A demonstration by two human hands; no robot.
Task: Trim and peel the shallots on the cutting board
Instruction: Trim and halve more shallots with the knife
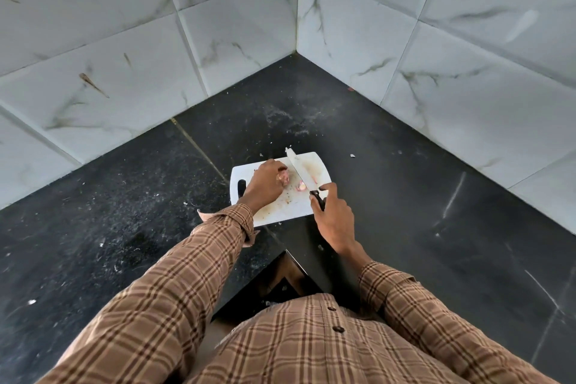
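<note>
White cutting board (265, 215) on dark counter (405, 196), your left hand (265, 182) fingers curled round a shallot (284, 178), your right hand (332, 215) gripping the knife (300, 173), another shallot (301, 186) just beside the blade

Surface: black stone counter (389, 184), set in a tiled corner.
On it: white cutting board (307, 209) near the middle; pale scraps (352, 155) scattered around.

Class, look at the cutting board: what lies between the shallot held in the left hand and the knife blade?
In the head view, a small pink shallot piece lies on the cutting board, between the held shallot and the knife.
</note>
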